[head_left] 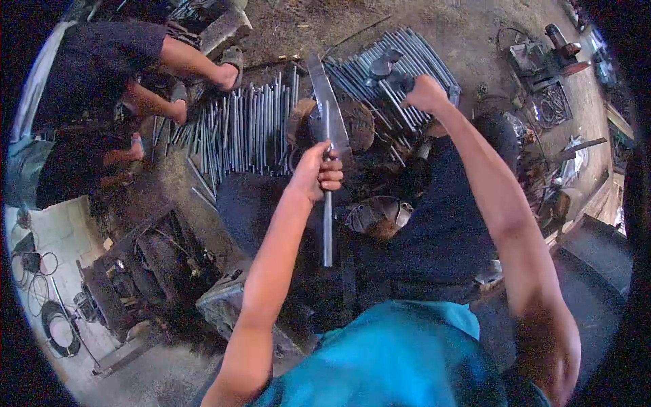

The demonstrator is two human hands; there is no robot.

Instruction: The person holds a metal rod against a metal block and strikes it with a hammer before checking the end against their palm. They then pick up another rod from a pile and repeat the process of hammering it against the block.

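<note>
My left hand [319,173] is closed around a straight metal rod [328,234], held upright in the view. The rod's far end lies over a long flat metal plate [317,81], which rests by a round wooden block [356,125]. My right hand [427,95] is out to the right, fingers wrapped round the dark handle of what looks like a hammer [384,64]. Its grey head is above a pile of metal rods [434,61]. The fingers of that hand are partly hidden from above.
Another row of rods [251,129] lies to the left on the dirt floor. Beyond it are the legs and sandalled feet of other people [203,68]. A machine with a disc [563,57] stands at the far right. Dark machinery [149,271] sits at the lower left.
</note>
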